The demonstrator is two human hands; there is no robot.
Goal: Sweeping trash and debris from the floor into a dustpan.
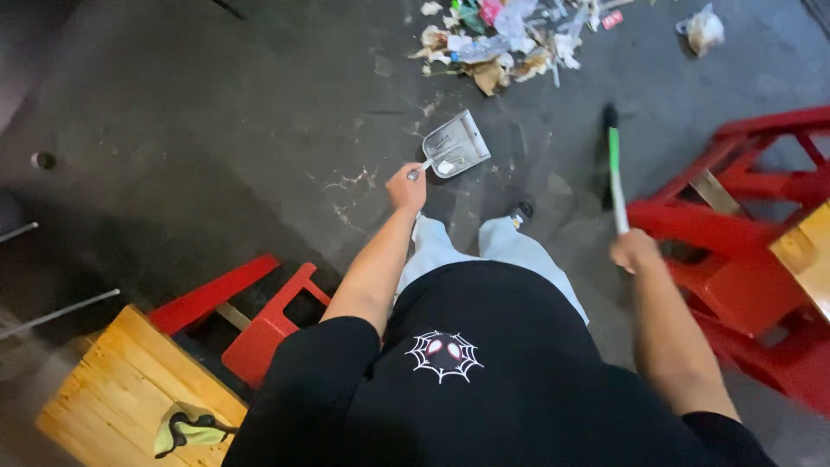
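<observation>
A: What do the hands have?

B: The left hand [406, 188] is closed in a firm grip on the handle of a grey dustpan [456, 145], which sits on the floor [216, 130] just ahead of the feet. The right hand [634, 250] is wrapped around a broom [615, 177] with a white and green handle; its dark head is down on the floor, to the right of the dustpan.

A: And around them?

B: A pile of rubbish [506, 39], paper and plastic scraps, lies on the floor beyond the dustpan, well apart from it. A single white wad [704, 29] sits off to the right of the pile. Red stools [743, 259] crowd the right side, close to the broom arm, with the corner of a wooden bench [804, 255] above them. At lower left there is another wooden bench [121, 380] with a red stool [259, 320] tucked beside it, and a yellow-green cloth [186, 430] lies on that bench.

A: Anything hard to read?

B: The right hand and broom are blurred, so the fingers are not distinct. The broom's bristles merge with the dark floor. The black shirt hides most of the legs, and only one shoe [520, 211] shows. The rubbish pile is cut off at the top edge.
</observation>
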